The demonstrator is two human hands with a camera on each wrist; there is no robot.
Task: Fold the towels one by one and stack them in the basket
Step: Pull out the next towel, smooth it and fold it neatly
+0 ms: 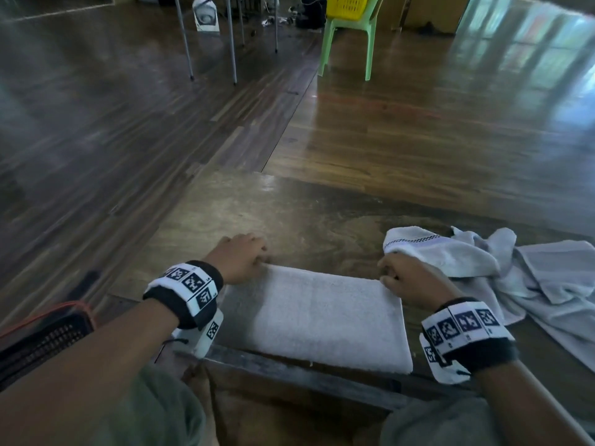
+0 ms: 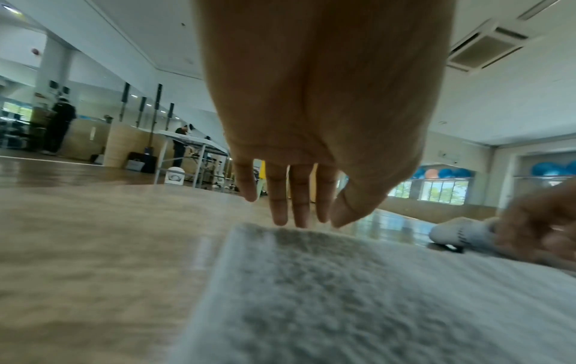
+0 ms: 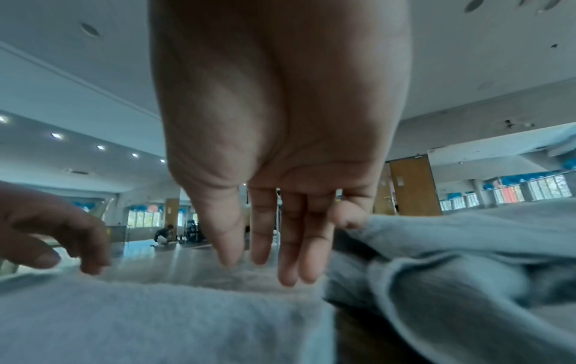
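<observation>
A white towel (image 1: 318, 317), folded into a flat rectangle, lies on the low wooden table (image 1: 257, 207) in front of me. My left hand (image 1: 257, 260) rests its straight fingertips (image 2: 296, 219) on the towel's (image 2: 343, 295) far left corner. At the far right corner of the towel (image 3: 156, 320), my right hand (image 1: 386, 280) touches the edge with straight fingers (image 3: 290, 271). Neither hand grips anything. A dark mesh basket (image 1: 45, 342) with an orange rim sits low at my left, partly cut off by the frame edge.
A heap of unfolded pale towels (image 1: 502, 272) lies on the table right of my right hand, close against it (image 3: 467, 271). Far back stand a green chair (image 1: 351, 37) carrying a yellow basket (image 1: 347, 6) and metal table legs (image 1: 231, 40).
</observation>
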